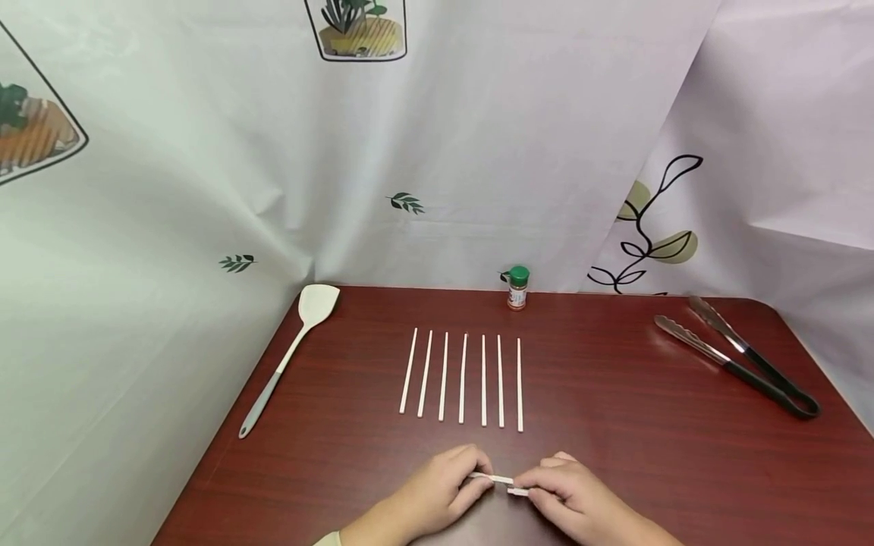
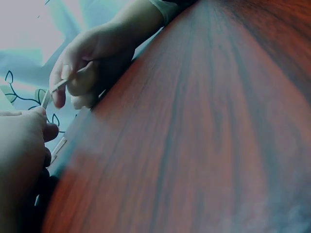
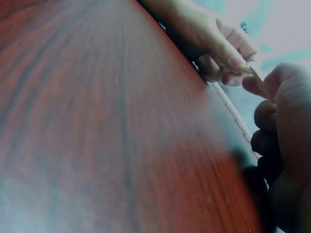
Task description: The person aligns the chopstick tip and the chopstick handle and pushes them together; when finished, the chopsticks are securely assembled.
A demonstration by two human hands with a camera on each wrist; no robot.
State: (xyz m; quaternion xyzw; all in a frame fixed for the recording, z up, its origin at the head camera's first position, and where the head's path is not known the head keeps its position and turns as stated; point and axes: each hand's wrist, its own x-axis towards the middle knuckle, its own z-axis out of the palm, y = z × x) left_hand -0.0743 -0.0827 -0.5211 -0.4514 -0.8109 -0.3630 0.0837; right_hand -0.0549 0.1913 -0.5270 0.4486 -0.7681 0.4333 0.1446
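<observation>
Just above the near part of the table, my left hand pinches one end of a thin white stick between thumb and fingers. The stick's other end is between the thumb and fingers of my right hand. A short white piece also sticks out from the right hand, slightly below the first; whether the two are joined is hidden by the fingers. Both wrist views show the stick bent or angled where the fingertips meet. Beyond the hands lies a row of several similar white sticks, side by side and apart.
A white spatula with a grey handle lies at the table's left edge. At the back stands a small green-capped spice jar. Metal tongs with black handles lie spread on the right. A printed curtain hangs behind the dark red table.
</observation>
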